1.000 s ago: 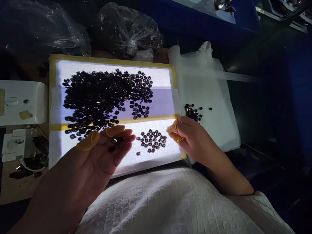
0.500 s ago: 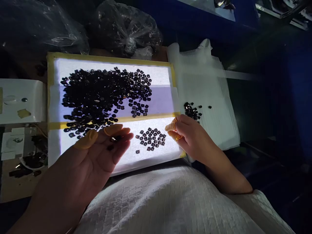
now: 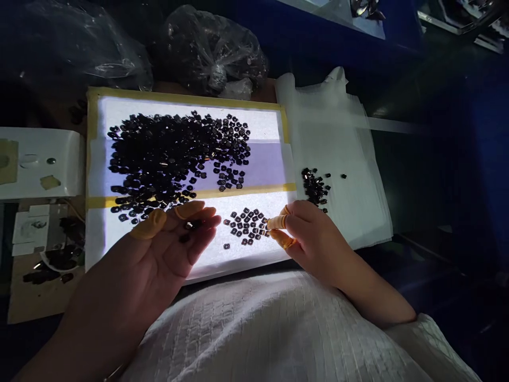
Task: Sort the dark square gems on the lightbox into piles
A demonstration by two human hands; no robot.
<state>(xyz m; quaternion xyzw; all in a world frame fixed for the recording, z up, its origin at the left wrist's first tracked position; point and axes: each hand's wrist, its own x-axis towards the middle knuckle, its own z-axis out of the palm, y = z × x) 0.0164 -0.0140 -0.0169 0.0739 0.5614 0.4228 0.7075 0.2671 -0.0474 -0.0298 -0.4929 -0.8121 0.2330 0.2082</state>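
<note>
Shifted leftward, the right hand (image 3: 308,228) is nearly pinching, hold unclear, at dark pieces (image 3: 246,218) spaced on the light panel (image 3: 264,122), probably for clear outlines, while the spread left hand (image 3: 153,265) is cradling two.

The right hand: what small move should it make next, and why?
I'd suggest the right hand gently close its fingers on one of the small dark pieces: the fingertips are right at the group's edge, though whether they already grip one is unclear.

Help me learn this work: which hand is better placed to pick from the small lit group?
Likely the right hand: its fingertips are at the small lit group; the left hand holds dark pieces.
</note>
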